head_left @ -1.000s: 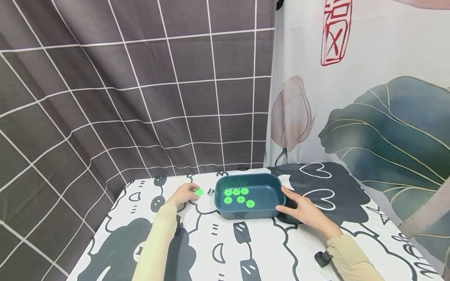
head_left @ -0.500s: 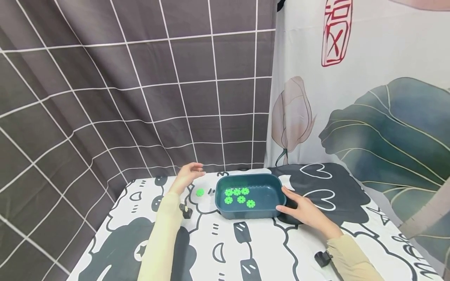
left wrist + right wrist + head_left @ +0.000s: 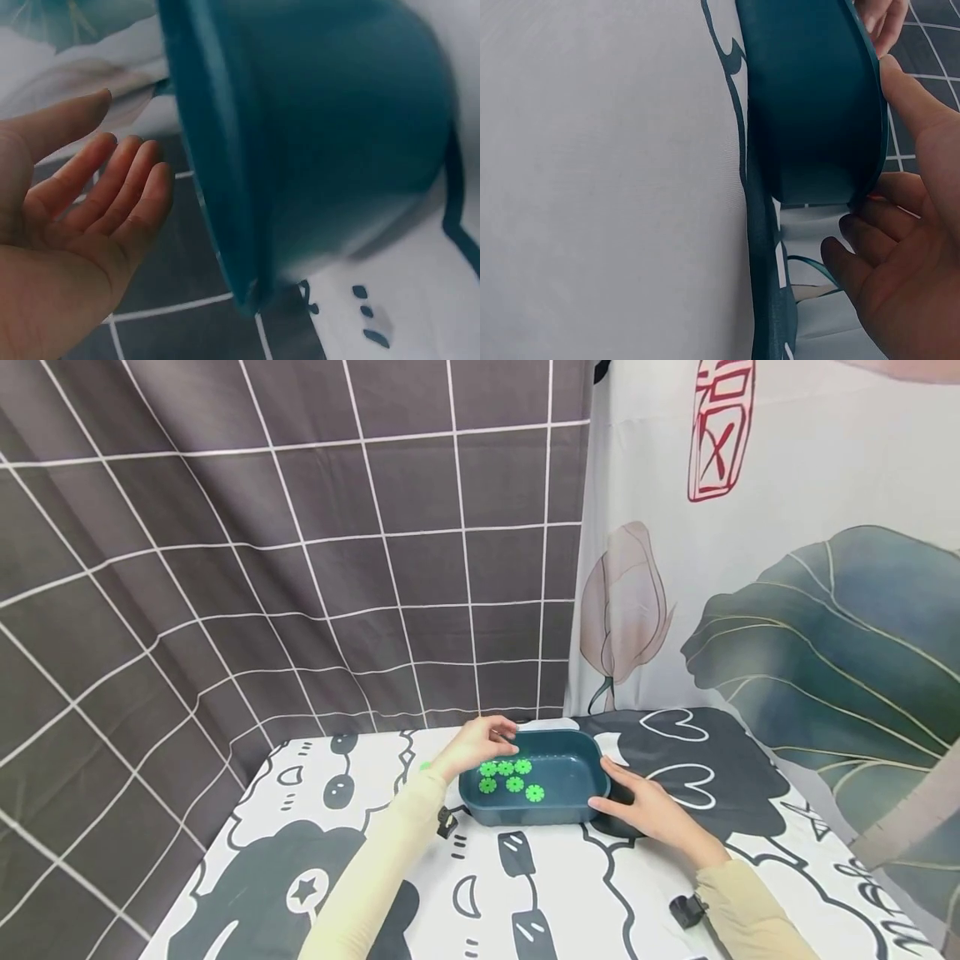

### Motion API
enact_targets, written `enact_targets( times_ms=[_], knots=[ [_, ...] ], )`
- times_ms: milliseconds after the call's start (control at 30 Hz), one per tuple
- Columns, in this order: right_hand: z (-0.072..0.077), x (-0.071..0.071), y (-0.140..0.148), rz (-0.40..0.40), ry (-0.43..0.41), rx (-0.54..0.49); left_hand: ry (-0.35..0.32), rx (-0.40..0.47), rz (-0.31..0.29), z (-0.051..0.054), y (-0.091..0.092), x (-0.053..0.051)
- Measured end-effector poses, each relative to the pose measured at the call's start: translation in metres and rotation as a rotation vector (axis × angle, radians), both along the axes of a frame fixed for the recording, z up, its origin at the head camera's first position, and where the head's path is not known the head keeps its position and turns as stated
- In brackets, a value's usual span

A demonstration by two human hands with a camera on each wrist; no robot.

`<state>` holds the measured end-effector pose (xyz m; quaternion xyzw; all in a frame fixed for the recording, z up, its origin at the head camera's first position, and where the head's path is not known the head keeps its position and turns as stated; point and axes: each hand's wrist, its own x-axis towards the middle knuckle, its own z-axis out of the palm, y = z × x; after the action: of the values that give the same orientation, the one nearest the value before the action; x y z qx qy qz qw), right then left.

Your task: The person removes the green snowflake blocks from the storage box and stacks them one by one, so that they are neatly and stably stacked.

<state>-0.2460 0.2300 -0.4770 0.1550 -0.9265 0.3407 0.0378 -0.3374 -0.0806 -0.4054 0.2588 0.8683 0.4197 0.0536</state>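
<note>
I've six green flowers (image 3: 514, 784) in the tub (image 3: 525, 816) near the tabletop's (image 3: 570, 893) far edge, one loose flower (image 3: 426, 766) left outside, left hand (image 3: 480, 745) relaxed and empty by the rim, right hand (image 3: 647, 806) gripping the tub's end.

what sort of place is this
Probably an indoor corner set up for filming, perhaps in a home: a dark grid curtain and a white printed curtain hang behind a flat surface with a cartoon-print cloth.
</note>
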Motion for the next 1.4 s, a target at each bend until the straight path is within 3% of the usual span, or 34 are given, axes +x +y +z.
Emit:
enact_targets(
  times_ms=[200,400,667,1067,1400],
  knots=[
    [-0.003,0.000,0.001,-0.005,0.017,-0.003,-0.022,-0.117,-0.069,-0.015,0.014,0.006],
    [-0.003,-0.002,0.000,-0.008,0.031,0.003,-0.033,-0.205,-0.069,-0.024,0.019,0.005],
    [-0.003,-0.001,0.001,-0.003,0.022,0.002,-0.051,-0.249,-0.074,-0.043,0.023,0.002],
    [-0.002,-0.003,0.000,0.001,0.009,-0.001,-0.042,-0.287,-0.095,-0.049,0.032,0.004],
    [-0.003,-0.002,0.000,-0.001,0.010,-0.001,0.020,-0.395,-0.135,-0.053,0.037,0.002]
  ],
)
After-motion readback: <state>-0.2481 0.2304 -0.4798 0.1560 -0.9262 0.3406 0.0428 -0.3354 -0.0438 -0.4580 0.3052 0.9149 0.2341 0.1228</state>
